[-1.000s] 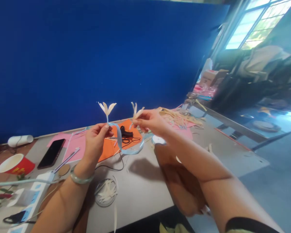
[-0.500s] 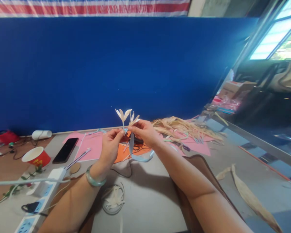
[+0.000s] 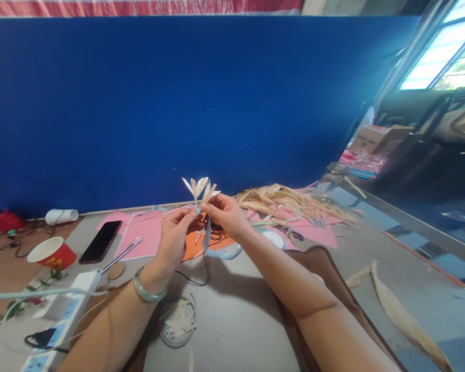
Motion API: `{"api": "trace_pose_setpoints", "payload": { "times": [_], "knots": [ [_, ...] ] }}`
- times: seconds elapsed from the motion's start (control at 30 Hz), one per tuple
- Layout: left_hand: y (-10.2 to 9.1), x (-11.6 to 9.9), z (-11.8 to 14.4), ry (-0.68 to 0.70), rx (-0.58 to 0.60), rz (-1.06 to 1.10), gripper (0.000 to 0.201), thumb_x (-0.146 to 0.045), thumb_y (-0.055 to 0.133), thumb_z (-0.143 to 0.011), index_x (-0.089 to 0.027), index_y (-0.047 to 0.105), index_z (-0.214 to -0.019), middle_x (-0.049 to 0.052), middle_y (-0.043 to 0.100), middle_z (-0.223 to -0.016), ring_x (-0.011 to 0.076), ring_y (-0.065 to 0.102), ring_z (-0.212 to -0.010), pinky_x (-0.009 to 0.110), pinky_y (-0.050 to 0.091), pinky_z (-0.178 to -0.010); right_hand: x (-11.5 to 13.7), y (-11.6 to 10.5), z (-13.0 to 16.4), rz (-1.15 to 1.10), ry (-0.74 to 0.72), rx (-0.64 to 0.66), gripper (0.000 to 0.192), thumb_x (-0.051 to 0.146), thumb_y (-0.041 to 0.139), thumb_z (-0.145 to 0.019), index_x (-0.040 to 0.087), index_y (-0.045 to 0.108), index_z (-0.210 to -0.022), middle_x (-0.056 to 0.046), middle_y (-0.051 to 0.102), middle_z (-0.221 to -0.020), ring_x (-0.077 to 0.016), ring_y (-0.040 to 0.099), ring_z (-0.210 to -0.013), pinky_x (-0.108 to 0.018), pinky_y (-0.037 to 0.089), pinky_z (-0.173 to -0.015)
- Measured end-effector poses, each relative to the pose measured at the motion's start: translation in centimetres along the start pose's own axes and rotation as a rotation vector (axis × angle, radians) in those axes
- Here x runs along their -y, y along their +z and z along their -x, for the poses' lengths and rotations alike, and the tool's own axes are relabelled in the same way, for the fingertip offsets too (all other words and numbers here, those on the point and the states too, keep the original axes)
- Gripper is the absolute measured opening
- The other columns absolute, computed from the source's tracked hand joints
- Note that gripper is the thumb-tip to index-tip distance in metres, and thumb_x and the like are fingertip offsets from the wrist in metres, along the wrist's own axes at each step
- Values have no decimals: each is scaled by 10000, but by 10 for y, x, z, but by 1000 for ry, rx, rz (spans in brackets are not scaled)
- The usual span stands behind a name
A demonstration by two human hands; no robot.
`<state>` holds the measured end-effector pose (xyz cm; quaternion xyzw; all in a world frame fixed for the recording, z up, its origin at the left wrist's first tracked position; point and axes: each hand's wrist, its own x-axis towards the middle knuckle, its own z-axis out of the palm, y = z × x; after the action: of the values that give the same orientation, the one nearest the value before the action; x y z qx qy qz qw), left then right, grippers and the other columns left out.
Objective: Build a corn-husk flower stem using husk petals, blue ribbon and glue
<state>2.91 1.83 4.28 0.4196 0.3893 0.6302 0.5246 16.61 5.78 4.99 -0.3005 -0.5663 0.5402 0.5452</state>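
My left hand (image 3: 176, 232), with a pale green bangle on the wrist, is closed in a pinch on the thin blue-wrapped stem of a cream-petalled handmade flower (image 3: 196, 188). Close beside that bloom, my right hand (image 3: 229, 216) pinches a second cream flower (image 3: 210, 193) near its base. The petals of the two spread upward and nearly touch. From between my fingers a pale blue ribbon (image 3: 222, 254) hangs down and curves to the right above the table. The fingers partly hide where the stems meet.
Dried husk strips (image 3: 282, 201) lie on pink paper (image 3: 144, 235) at the back. A phone (image 3: 101, 242), a red paper cup (image 3: 54, 253) and a power strip (image 3: 72, 305) stand left. A round dish of pale scraps (image 3: 178, 321) sits in front; scissors (image 3: 294, 234) lie right.
The two blooms have come closer together, and the right hand has shifted slightly left. The view has tilted a little; both hands keep their pinch.
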Motion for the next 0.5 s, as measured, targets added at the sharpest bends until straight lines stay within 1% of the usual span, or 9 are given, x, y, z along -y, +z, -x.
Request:
{"api": "trace_pose_setpoints", "payload": {
  "times": [0.13,0.27,0.5],
  "knots": [
    [-1,0,1,-9,6,-5,248,-357,822,-670,-145,706,-729,27,711,-695,138,677,-614,280,561,-665,-3,-1,0,0,6,5,381,458,825,-658,171,596,-759,60,512,-585,-54,361,-473,-205,267,-435],
    [-1,-2,1,18,23,-46,262,-376,829,-669,-143,719,-714,30,713,-698,142,682,-614,284,574,-670,-1,-2,1,2,-3,21,377,465,819,-671,170,597,-746,59,504,-576,-54,360,-473,-204,267,-432],
    [-1,-4,3,32,44,-88,309,-384,865,-630,-135,752,-775,46,735,-727,141,692,-632,274,585,-682,-2,-2,3,2,-8,1,371,466,806,-688,171,589,-746,52,523,-588,-60,389,-481,-203,288,-436]
  ]
}}
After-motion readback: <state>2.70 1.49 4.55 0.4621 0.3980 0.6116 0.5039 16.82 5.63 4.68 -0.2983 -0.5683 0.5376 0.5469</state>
